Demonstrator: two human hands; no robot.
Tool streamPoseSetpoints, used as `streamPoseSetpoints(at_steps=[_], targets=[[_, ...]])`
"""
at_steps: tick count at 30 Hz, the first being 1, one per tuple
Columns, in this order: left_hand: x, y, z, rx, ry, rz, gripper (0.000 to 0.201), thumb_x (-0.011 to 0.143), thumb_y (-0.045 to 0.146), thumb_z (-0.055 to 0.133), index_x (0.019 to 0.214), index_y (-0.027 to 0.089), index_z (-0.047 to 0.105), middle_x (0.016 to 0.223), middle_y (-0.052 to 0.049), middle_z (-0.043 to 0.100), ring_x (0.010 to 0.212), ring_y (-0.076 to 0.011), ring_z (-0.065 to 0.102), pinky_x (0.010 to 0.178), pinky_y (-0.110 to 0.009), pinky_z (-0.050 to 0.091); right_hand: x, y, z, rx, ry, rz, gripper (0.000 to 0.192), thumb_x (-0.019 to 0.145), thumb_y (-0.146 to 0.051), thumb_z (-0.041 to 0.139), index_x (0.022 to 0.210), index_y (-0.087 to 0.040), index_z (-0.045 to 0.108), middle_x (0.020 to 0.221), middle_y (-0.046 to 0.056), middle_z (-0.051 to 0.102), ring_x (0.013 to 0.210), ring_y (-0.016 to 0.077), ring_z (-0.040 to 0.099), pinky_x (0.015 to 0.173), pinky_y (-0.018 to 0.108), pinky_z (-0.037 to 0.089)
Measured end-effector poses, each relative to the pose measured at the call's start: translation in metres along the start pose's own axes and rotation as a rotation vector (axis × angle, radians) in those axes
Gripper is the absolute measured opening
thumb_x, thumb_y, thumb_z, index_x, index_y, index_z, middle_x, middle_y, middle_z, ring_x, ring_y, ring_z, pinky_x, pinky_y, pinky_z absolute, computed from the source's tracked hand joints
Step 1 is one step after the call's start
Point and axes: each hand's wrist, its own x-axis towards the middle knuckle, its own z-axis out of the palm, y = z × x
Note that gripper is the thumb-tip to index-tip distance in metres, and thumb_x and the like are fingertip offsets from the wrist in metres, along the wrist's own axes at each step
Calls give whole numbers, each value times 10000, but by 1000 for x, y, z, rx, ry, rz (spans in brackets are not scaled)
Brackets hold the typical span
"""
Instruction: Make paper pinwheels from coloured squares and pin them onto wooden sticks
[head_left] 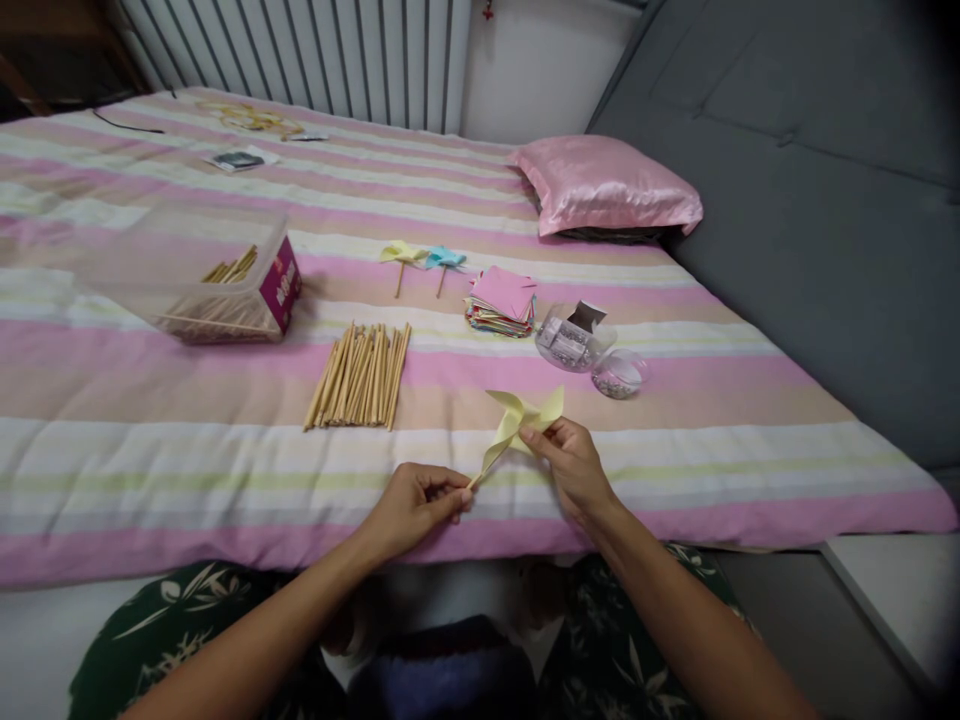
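Hands first: I see my left hand (420,500) pinching the lower end of a stick, my right hand (571,462) pinching the yellow paper pinwheel (525,415) on top, held just above the bed's (112,450) near edge. Loose sticks (360,375) lie toward mid-bed, a paper stack (501,300) farther back beside two finished pinwheels (424,258).

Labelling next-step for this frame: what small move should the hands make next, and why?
Probably press the yellow pinwheel onto its stick: the right hand pinches the paper at its centre, the left hand grips the stick's lower end, and two finished pinwheels lie on the bed.
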Motion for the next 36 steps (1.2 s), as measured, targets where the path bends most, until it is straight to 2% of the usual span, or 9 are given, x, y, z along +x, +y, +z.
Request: streamPoseSetpoints(at_steps=[4,8,11,19,28,36], targets=[[1,1,1,-2,0,0,207,742,297,644,824,114,695,658,-33,645,540,-101,550,554,-228,438,2,0,-1,26,-36,19,216,641,-304,759,805,-184,687,838,28,719,769,163,635,791,305,482],[2,1,0,-49,6,1,231,742,318,642,837,109,673,692,-38,659,543,-96,562,561,-226,449,3,-4,-3,46,-116,-7,254,697,-319,720,916,-201,667,939,25,701,871,168,623,844,299,458],[3,-1,-2,-86,17,-2,246,738,325,649,853,107,660,694,-37,665,537,-90,567,563,-221,454,4,-5,-4,66,-111,-36,253,746,-338,672,960,-205,651,952,28,686,876,164,612,832,284,449],[3,-3,-2,-117,52,-10,256,744,331,652,884,116,653,682,-28,665,538,-88,583,522,-196,434,8,2,-10,2,88,-70,134,658,-287,729,731,-189,673,711,-15,637,664,113,544,652,231,420],[3,-3,-2,-132,57,-17,239,745,320,655,876,120,655,676,-26,670,536,-86,589,530,-197,443,3,0,-5,-89,30,-61,126,639,-271,728,691,-175,664,644,-19,604,607,104,501,595,230,384],[3,-3,-2,-129,62,-24,238,746,320,655,881,123,657,686,-29,674,537,-85,593,522,-190,443,2,1,-4,-62,2,-59,122,654,-269,729,689,-177,657,653,-21,603,617,105,501,607,230,382]])
